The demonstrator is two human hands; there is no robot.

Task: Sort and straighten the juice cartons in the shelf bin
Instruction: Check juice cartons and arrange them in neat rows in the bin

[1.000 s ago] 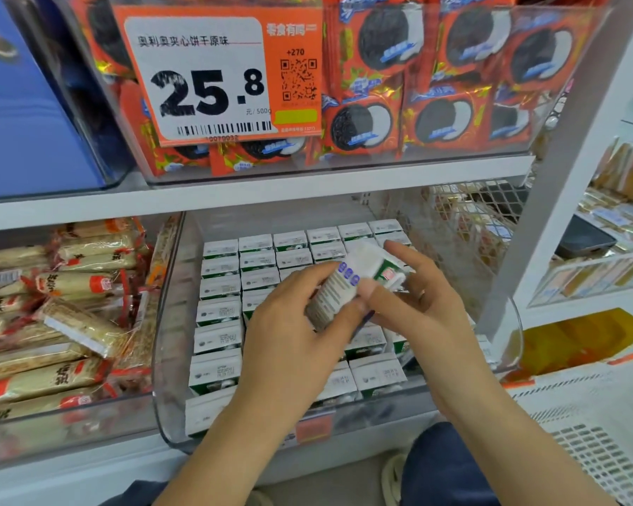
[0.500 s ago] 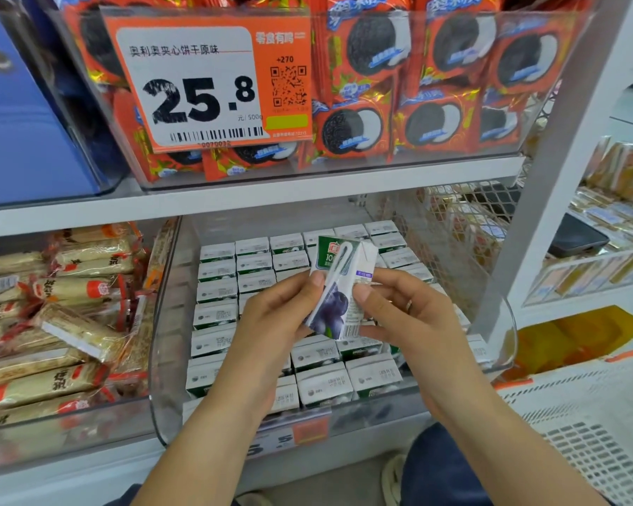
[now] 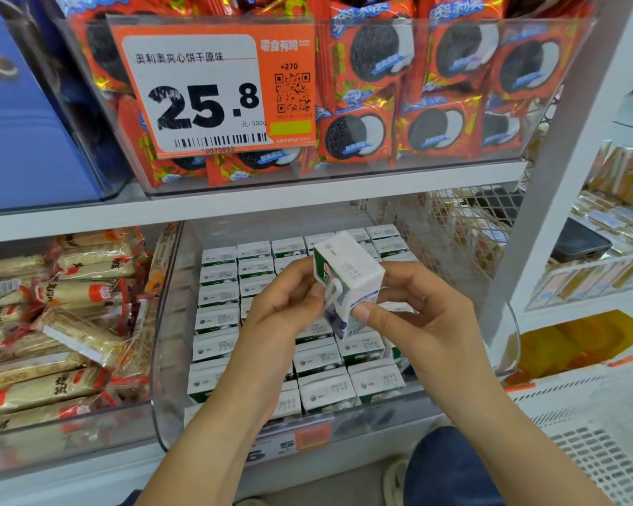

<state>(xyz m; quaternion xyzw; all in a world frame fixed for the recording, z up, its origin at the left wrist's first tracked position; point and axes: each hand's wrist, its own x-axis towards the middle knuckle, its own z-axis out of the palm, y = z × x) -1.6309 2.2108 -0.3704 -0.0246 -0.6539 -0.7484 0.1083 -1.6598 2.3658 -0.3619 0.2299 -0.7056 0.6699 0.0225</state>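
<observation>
A small white-and-green juice carton (image 3: 346, 277) with a straw on its side is held upright above the clear shelf bin (image 3: 161, 359). My left hand (image 3: 284, 312) grips its left side and my right hand (image 3: 413, 315) pinches its lower right corner with the thumb. Below them, several identical cartons (image 3: 220, 297) stand in neat rows inside the bin, white tops facing up. My hands hide the middle of the rows.
Left of the bin lies a pile of wrapped snack bars (image 3: 52, 323). The shelf above holds orange cookie packs (image 3: 377, 89) behind a price tag (image 3: 212, 89). A white upright post (image 3: 549, 169) and a wire basket (image 3: 454, 228) stand to the right.
The carton has been turned in both hands from tilted with its side toward me to upright with its white top showing. The hands stayed above the bin's middle.
</observation>
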